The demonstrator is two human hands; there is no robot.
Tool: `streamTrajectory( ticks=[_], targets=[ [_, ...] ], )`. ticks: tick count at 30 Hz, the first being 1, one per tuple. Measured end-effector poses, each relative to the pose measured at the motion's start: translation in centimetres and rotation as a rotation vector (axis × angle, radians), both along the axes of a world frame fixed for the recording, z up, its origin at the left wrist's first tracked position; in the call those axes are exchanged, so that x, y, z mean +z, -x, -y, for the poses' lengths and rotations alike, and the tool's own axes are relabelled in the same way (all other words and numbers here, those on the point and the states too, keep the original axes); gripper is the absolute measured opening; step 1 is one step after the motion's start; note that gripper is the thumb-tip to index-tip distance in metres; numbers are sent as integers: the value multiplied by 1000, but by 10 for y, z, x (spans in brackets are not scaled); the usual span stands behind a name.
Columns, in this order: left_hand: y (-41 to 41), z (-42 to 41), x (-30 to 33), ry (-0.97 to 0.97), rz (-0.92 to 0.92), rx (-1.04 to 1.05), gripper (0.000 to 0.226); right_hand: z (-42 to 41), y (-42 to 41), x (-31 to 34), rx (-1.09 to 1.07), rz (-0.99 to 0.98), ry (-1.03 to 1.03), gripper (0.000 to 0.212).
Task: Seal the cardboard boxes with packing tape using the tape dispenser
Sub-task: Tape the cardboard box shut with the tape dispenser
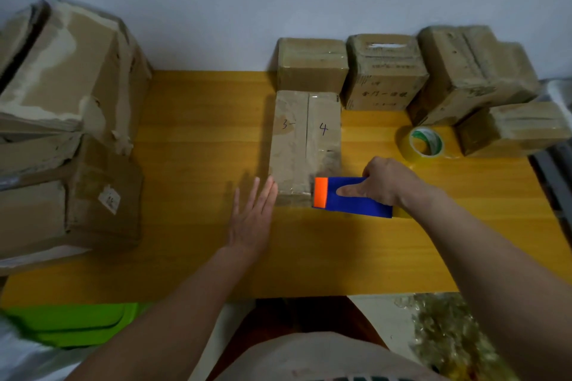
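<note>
Box marked "3" and "4" (305,145) sits mid-table, long side running near to far, top seam facing up. Clear tape looks to cover the top and near edge.

Tape dispenser (353,196), blue with an orange end, is at the box's near right corner, orange end touching or just beside the box. My right hand (387,182) holds it: grip is curled round the blue body, thumb laid flat along the top pointing left.

My left hand (253,219) is flat on the table (201,139) at the box's near left corner, grip spread, fingers straight, fingertips against the box's side.

Spare roll of tape (422,144), yellowish with a green-and-white core, lies on the table right of the box, just far of my right hand.

Far edge by the wall: three more boxes in a row, one (311,63) directly behind the marked box, touching it. A smaller box (510,128) sits right of the roll.

Left side: stack of big worn boxes (68,120) with torn surfaces.

Green thing (74,323) below the table's near left edge; cannot tell what.
</note>
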State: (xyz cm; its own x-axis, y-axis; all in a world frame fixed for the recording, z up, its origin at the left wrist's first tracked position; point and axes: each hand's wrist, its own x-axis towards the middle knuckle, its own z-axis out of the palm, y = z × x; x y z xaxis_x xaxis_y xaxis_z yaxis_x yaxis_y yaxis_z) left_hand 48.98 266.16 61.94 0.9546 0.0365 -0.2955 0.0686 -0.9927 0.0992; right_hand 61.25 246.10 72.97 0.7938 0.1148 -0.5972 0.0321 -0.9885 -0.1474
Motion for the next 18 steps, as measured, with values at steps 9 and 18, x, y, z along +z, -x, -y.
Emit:
streamTrajectory(
  ticks=[9, 18],
  targets=[
    [-22, 44, -1, 23, 38, -166, 76, 1, -7, -1, 21, -45, 4, 65],
    [-19, 39, -7, 12, 130, -203, 79, 39, -15, 7, -6, -114, -37, 69]
  ],
)
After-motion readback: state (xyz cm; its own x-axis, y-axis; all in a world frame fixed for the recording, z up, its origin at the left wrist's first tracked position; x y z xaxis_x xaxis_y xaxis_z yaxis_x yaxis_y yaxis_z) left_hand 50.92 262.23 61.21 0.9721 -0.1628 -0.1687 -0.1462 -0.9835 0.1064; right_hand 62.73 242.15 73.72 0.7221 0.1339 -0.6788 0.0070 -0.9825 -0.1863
